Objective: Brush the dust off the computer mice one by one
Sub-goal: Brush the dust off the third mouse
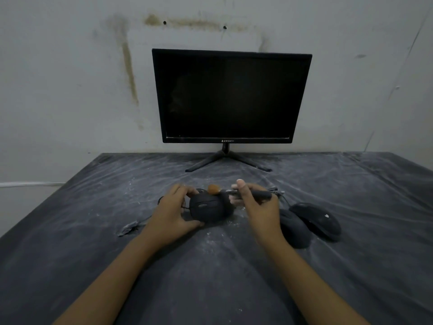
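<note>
In the head view my left hand [173,208] sits just left of centre. Its fingers are curled over the far end of the black mouse [207,208] and the thumb is against the near edge, so it grips the mouse and steadies it on the cloth. My right hand [256,207], just right of centre, is closed narrowly around the slim dark handle of the brush [227,191], with the thumb pointing up. The brush lies almost level and points left. Its rounded orange-brown tuft [212,189] touches the far top edge of the mouse.

The mouse is a matte, domed oval with a scroll wheel set in a slot. Its thin cable [150,218] runs toward the lower left and ends at a dust-caked plug [128,229].

Right of my right hand, two more black mice lie side by side: the nearer mouse [294,228] is dull, and the farther mouse [316,219] is glossier with a small pale mark.

The dark cloth [210,273] on the table is creased and streaked with pale powder. A black flat monitor [230,95] stands on thin splayed legs in the upper centre, against a stained white wall [70,78].
</note>
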